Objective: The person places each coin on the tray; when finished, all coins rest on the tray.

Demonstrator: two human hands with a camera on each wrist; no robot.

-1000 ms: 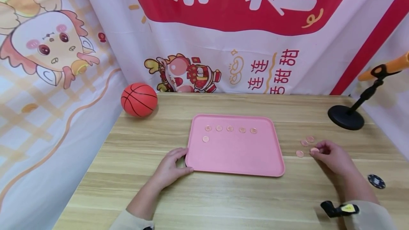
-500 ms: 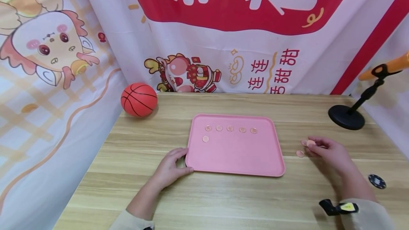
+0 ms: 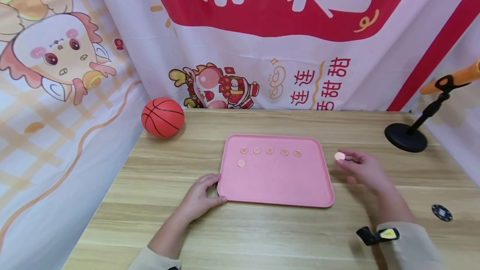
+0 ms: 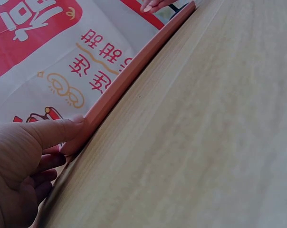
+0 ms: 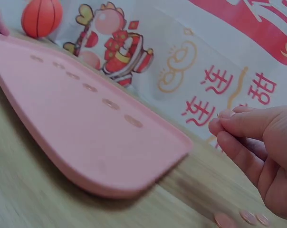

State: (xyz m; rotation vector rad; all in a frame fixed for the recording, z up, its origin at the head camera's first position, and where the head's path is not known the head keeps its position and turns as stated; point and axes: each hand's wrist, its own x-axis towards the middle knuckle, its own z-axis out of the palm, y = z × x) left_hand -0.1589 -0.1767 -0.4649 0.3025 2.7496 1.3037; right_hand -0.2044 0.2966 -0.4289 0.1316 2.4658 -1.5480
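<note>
A pink tray (image 3: 277,184) lies on the wooden table. My left hand (image 3: 199,197) grips its near left corner, thumb at the front rim and fingers along the left side; the left wrist view shows the thumb (image 4: 58,131) on the rim. Off the tray's right edge, my right hand (image 3: 363,170) pinches a copper-coloured coin (image 3: 339,156) between thumb and fingertips, above the table. Inside the tray, several similar coins (image 3: 270,151) form a row along the back, with a single coin (image 3: 241,163) in front at the left. Loose coins (image 5: 248,217) lie below the right hand, partly hidden in the head view.
A small red basketball (image 3: 163,117) sits at the back left. At the back right stands a black round-based stand (image 3: 406,137) with an orange tube. A black poker chip (image 3: 442,212) lies at the right. Printed cloth (image 3: 225,45) hangs behind the table.
My right hand has picked up a coin from the loose ones and carried it left toward the tray. My left hand has stayed at the tray's corner.
</note>
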